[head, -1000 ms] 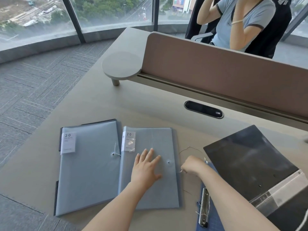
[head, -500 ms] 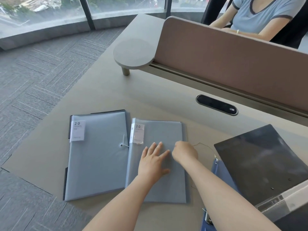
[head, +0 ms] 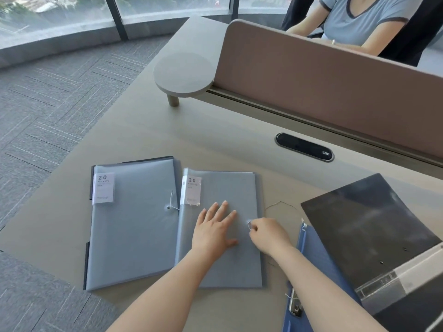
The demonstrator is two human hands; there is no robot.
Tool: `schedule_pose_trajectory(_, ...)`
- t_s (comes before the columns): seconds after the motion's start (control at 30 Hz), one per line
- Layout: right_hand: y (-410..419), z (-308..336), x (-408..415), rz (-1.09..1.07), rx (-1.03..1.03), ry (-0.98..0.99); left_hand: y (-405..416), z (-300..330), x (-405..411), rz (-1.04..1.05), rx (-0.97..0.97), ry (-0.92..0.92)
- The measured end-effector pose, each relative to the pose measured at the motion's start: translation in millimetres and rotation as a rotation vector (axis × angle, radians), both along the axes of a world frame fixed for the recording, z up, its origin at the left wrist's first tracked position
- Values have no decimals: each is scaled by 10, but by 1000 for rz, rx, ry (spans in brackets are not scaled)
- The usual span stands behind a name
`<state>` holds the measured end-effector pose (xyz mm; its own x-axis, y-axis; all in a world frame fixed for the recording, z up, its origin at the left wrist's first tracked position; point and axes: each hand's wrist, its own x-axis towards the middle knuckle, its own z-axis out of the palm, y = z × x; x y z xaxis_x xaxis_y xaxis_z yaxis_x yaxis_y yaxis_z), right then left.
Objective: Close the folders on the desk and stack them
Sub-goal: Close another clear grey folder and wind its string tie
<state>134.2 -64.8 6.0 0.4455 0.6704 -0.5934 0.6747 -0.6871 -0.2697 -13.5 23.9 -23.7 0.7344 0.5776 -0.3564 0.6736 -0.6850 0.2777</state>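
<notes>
On the grey desk (head: pixel 148 130), 2 pale blue folders lay closed side by side. The left folder (head: pixel 134 224) sat nearest the desk's left edge, its white "20 pockets" label at the top-left corner and its string wound on the button at its right edge. Just beside it, touching or slightly overlapping its right edge, lay the middle folder (head: pixel 223 190), bearing the same label. The left hand (head: pixel 214 230) pressed flat on this folder's cover, fingers spread apart. Immediately to its right, the right hand (head: pixel 269 233) had its fingers curled together, pinching the thin string (head: pixel 281 204) at the folder's button (head: pixel 249 223) near the right edge; the string looped loosely out over the desk. Farther right, a blue clip folder (head: pixel 318 255) lay partly under the right forearm, and a black binder (head: pixel 369 226) lay open over it, at the desk's right side. Beyond the pink divider (head: pixel 323 75) sat another person (head: pixel 359 20).
</notes>
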Motion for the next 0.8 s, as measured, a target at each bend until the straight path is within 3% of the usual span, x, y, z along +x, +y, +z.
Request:
schedule_pose_trajectory(0.2, -13, 6, 217, -142, -24, 12, -2, 8, -6, -2, 9, -8)
schedule_pose_trajectory(0.47, 264, -42, 290, -157, 49, -32, -3, 21, -5, -7, 5, -3)
schedule_pose_trajectory(0.67, 329, -131, 221, -175, 147, -27, 8, 10, -3, -5, 0, 5)
schedule_pose_trajectory(0.8, 203, -148, 229, -305, 245, -4, 30, 36, 6, 20, 3, 21)
